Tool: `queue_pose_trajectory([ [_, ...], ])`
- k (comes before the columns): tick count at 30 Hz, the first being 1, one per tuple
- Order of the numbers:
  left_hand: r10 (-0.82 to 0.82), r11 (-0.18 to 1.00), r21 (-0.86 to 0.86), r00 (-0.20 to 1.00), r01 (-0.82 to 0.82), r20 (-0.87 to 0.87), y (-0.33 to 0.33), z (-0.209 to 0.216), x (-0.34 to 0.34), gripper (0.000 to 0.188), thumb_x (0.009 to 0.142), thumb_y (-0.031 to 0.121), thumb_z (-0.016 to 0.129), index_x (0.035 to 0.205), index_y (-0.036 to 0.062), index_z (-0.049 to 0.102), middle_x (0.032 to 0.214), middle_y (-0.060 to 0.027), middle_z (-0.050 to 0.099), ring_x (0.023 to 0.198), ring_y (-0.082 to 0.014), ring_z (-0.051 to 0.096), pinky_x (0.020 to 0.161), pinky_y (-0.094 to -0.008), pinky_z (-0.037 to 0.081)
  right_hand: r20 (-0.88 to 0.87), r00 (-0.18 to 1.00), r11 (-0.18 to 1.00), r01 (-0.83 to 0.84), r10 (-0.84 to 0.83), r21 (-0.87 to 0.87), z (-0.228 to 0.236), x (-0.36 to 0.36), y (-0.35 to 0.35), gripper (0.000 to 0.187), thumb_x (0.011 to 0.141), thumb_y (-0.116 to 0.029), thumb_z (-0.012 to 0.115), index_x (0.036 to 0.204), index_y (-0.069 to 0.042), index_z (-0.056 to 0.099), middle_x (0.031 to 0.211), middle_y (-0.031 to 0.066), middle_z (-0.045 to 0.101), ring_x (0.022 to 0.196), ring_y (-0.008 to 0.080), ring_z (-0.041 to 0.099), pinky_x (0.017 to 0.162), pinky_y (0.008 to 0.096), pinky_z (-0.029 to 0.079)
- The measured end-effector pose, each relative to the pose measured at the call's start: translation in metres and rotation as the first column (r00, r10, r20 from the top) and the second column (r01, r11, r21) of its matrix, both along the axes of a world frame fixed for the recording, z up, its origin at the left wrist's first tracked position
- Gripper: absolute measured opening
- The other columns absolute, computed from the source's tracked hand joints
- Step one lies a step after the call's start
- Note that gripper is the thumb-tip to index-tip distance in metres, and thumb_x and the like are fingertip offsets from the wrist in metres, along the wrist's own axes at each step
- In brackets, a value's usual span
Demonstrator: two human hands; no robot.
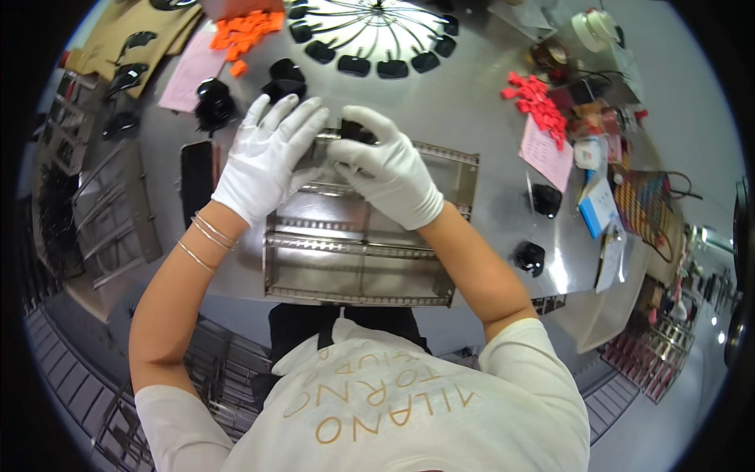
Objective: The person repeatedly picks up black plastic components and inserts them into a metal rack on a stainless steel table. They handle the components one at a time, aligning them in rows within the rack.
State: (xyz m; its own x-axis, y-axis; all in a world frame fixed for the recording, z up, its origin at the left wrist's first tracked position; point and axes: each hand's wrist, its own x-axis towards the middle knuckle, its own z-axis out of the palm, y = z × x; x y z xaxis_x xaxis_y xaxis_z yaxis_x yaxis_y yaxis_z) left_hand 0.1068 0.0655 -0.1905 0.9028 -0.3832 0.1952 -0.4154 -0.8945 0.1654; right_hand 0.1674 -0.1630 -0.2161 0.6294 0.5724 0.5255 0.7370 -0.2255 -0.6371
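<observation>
Head view: both gloved hands meet at frame centre over a metal tray (370, 259) with toothed rails. The right hand (389, 177) pinches a small black part (355, 130) at the tray's far edge; the left hand (263, 157) lies spread and flat beside it, gripping nothing visible. Risk: the glossy, rounded part could slip from the smooth glove fingertips, or seat crooked on the rail. Similar black parts (214, 102) sit upper left.

The small black part (355, 130) at the far edge of the metal tray (358, 271) is mostly covered by the gloved fingers (358, 161) of both hands, so its shape cannot be told. Beyond the tray, the round wire rack (376, 31) is cut off by the picture's top edge.
</observation>
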Motion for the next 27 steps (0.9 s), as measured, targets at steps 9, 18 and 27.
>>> queue_pose_trajectory([
  [9,-0.145,0.989,0.028,0.988,0.147,-0.051,-0.045,0.006,0.037,0.088,0.076,0.029,0.088,0.151,0.0060,0.048,0.155,-0.0104,0.052,0.142,-0.0317,0.051,0.126,-0.0479,0.032,-0.107,0.993,0.988,0.033,-0.049,-0.150,0.004,0.004,-0.087,0.044,0.075,-0.004,0.088,0.115,-0.018,0.078,0.141,0.0202,0.062,0.102,0.0329,0.074,0.085,0.0387,0.063],
  [18,-0.253,0.944,0.195,0.964,0.265,-0.085,-0.082,0.000,0.055,0.085,0.082,0.047,0.082,0.154,0.0181,0.048,0.160,-0.0145,0.046,0.146,-0.0334,0.046,0.126,-0.0482,0.034,-0.148,0.985,0.985,0.069,-0.093,-0.160,-0.012,0.023,-0.160,0.067,0.071,-0.004,0.091,0.134,-0.015,0.070,0.157,0.0172,0.052,0.121,0.0304,0.068,0.100,0.0367,0.058],
  [27,-0.250,0.962,0.094,0.964,0.258,-0.093,-0.100,0.005,0.059,0.081,0.083,0.042,0.081,0.153,0.0176,0.051,0.153,-0.0154,0.052,0.135,-0.0366,0.054,0.115,-0.0504,0.045,-0.064,0.992,0.971,0.096,-0.113,-0.219,0.009,0.021,-0.159,0.067,0.075,0.004,0.083,0.137,-0.015,0.066,0.139,0.0156,0.057,0.105,0.0330,0.067,0.088,0.0404,0.059],
])
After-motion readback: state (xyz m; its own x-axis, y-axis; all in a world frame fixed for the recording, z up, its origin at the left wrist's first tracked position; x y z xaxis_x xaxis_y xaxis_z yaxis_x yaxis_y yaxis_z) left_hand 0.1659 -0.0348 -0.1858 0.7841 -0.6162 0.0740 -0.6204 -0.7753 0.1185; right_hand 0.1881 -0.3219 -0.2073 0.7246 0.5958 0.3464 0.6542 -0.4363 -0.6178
